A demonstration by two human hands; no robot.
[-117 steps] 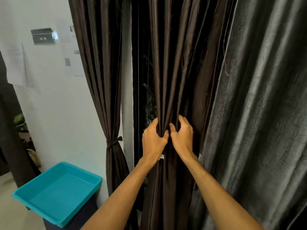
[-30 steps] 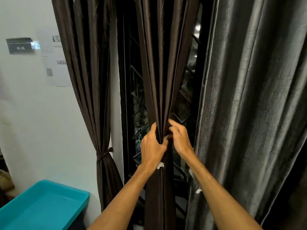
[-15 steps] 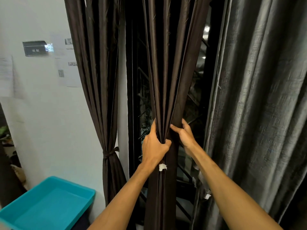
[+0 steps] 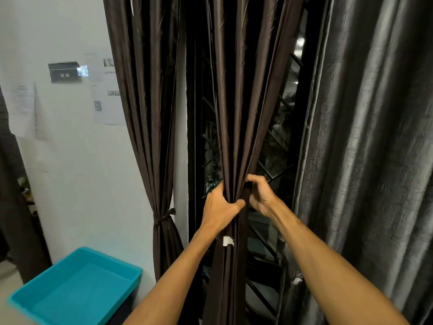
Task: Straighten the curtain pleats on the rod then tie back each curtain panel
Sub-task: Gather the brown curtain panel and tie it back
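A dark brown curtain panel [image 4: 241,102] hangs in the middle, gathered into a narrow bundle at waist height. My left hand [image 4: 220,207] grips the bundle from the left, thumb across its front. My right hand [image 4: 259,195] curls round the bundle's right side, fingers hooked behind the fabric. A small white tag [image 4: 227,241] hangs on the panel just below my left wrist. A second brown panel [image 4: 150,113] hangs to the left, cinched by a brown tie-back [image 4: 164,216]. The rod is out of view.
A grey textured curtain [image 4: 375,160] fills the right side. Behind the panels is a dark window with a metal grille [image 4: 269,179]. A teal tray [image 4: 77,289] sits at lower left by a white wall with papers and a sign [image 4: 64,72].
The middle panel has been drawn in from a wide spread to a tight bundle, exposing the window. Since half a second ago my right hand has wrapped further round the bundle.
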